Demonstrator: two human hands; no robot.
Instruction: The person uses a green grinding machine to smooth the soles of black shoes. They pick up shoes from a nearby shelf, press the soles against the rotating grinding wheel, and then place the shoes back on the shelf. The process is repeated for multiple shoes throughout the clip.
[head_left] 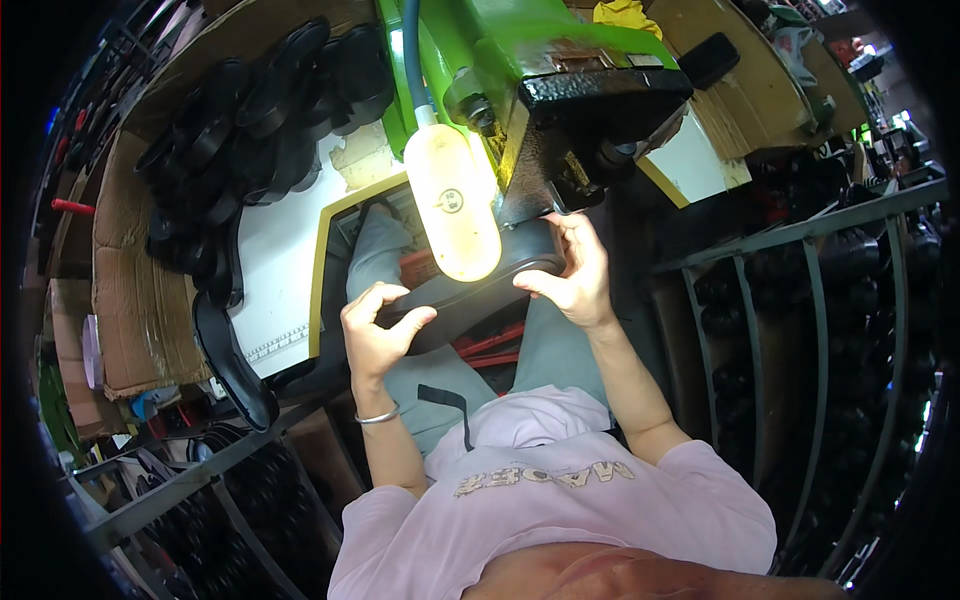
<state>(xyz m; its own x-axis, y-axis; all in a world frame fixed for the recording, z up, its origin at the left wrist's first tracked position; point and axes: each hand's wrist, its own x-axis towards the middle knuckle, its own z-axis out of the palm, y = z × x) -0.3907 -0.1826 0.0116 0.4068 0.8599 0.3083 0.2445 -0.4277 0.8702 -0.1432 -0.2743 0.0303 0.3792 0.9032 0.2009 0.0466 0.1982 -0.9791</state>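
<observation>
A black shoe sole (470,295) is held flat under the black head (590,120) of a green machine (500,40). My left hand (380,325) grips the sole's near left end, thumb on top. My right hand (575,275) pinches its far right end, close to the machine's underside. A lit oblong lamp (452,200) hangs in front of the sole's middle and hides part of it. A metal bangle (378,416) sits on my left wrist.
A heap of black soles (250,130) lies on the cardboard-covered bench (130,270) at the left, with a white panel (280,270) beside it. One sole (232,365) hangs off the bench edge. Grey metal racks (800,300) holding dark soles stand on the right and lower left.
</observation>
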